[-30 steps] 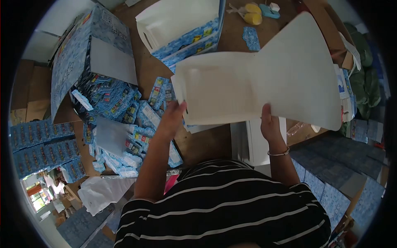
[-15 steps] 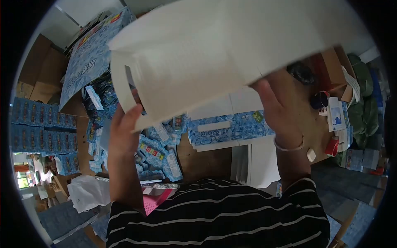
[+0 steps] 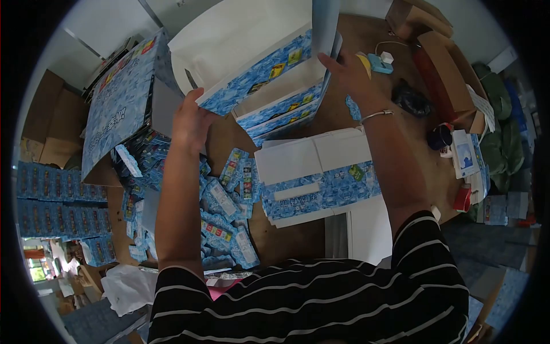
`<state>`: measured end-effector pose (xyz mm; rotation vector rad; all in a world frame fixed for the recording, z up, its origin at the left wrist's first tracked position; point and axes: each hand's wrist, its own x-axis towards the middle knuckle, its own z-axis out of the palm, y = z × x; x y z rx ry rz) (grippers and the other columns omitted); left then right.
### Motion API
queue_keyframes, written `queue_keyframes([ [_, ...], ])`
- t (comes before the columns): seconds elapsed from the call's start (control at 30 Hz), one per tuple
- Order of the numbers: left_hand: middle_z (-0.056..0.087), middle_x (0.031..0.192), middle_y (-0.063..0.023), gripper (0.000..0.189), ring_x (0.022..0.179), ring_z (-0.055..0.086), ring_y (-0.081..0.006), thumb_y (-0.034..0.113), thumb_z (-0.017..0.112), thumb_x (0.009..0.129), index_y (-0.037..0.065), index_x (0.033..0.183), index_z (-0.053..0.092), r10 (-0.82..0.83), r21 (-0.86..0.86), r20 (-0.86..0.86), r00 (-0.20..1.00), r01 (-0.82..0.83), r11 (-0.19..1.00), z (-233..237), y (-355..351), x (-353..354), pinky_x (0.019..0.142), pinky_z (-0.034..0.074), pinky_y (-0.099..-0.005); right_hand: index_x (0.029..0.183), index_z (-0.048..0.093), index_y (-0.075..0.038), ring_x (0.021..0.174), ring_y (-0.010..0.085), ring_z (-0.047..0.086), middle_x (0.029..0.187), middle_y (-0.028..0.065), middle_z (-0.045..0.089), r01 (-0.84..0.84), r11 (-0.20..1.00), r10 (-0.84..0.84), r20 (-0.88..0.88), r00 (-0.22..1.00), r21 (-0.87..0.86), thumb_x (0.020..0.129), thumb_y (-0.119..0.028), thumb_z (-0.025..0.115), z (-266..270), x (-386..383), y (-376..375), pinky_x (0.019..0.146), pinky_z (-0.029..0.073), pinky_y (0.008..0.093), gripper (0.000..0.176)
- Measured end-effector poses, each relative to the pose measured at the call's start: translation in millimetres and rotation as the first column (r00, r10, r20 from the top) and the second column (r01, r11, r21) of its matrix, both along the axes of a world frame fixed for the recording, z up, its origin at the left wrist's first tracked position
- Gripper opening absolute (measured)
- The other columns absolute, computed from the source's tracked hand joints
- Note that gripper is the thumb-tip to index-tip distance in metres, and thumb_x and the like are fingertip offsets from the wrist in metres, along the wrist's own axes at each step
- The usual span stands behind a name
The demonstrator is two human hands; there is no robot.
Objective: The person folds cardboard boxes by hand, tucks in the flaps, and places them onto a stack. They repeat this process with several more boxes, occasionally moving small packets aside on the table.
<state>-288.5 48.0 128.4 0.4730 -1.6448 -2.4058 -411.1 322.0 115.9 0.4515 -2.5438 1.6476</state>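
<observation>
A cardboard display box (image 3: 256, 73), white inside with a blue ice-patterned front strip, is held up by both hands at the far side of the table. My left hand (image 3: 192, 121) is closed on its front left corner. At the right end, my right hand (image 3: 350, 73) grips the side panel, some fingers hidden behind it. Beneath lies a stack of similar opened boxes (image 3: 281, 113), which the held box overlaps in view. Nearer to me is a pile of flat white-and-blue box blanks (image 3: 321, 192).
Loose blue packets (image 3: 220, 198) lie heaped left of the blanks. A large blue carton (image 3: 123, 109) full of packets lies on its side at left. On the right are a black plastic bag (image 3: 411, 98), a dark cup (image 3: 440, 137) and a brown carton (image 3: 450, 80).
The cardboard has tipped and moved away from me, so its blue front strip and the stack below now show. Both hands have moved forward with it.
</observation>
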Motion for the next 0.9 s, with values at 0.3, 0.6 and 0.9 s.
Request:
queue_keyframes([
  [0.3, 0.053, 0.098, -0.0116, 0.039, 0.089, 0.051, -0.0204, 0.026, 0.051, 0.078, -0.003, 0.103, 0.047, -0.085, -0.052, 0.116, 0.99, 0.091, 0.995, -21, 9, -21, 0.077, 0.039, -0.0326, 0.096, 0.052, 0.005, 0.087, 0.0255, 0.05, 0.091, 0.0182, 0.055, -0.023, 0.952, 0.065, 0.128, 0.99, -0.306, 0.075, -0.065, 0.032, -34, -19, -3, 0.079, 0.037, 0.0315, 0.077],
  [0.6, 0.054, 0.091, -0.0085, 0.041, 0.08, 0.049, -0.0151, 0.032, 0.051, 0.077, -0.002, 0.101, 0.05, -0.157, -0.197, 0.196, 0.968, 0.195, 0.961, -12, 5, -22, 0.072, 0.039, -0.0279, 0.098, 0.052, 0.002, 0.088, 0.0135, 0.048, 0.096, 0.007, 0.053, -0.044, 0.957, 0.108, 0.211, 0.971, -0.288, 0.079, -0.057, 0.038, -26, -14, -2, 0.082, 0.036, 0.0273, 0.063],
  [0.9, 0.053, 0.091, -0.0094, 0.045, 0.081, 0.048, -0.0166, 0.036, 0.05, 0.076, -0.002, 0.1, 0.051, -0.143, -0.256, 0.169, 0.975, 0.183, 0.949, -10, 23, -10, 0.073, 0.039, -0.0283, 0.101, 0.052, 0.002, 0.091, 0.0177, 0.048, 0.096, 0.0122, 0.053, -0.11, 0.91, 0.167, 0.112, 0.98, -0.399, 0.077, -0.06, 0.039, -18, 0, -4, 0.081, 0.036, 0.0283, 0.067],
])
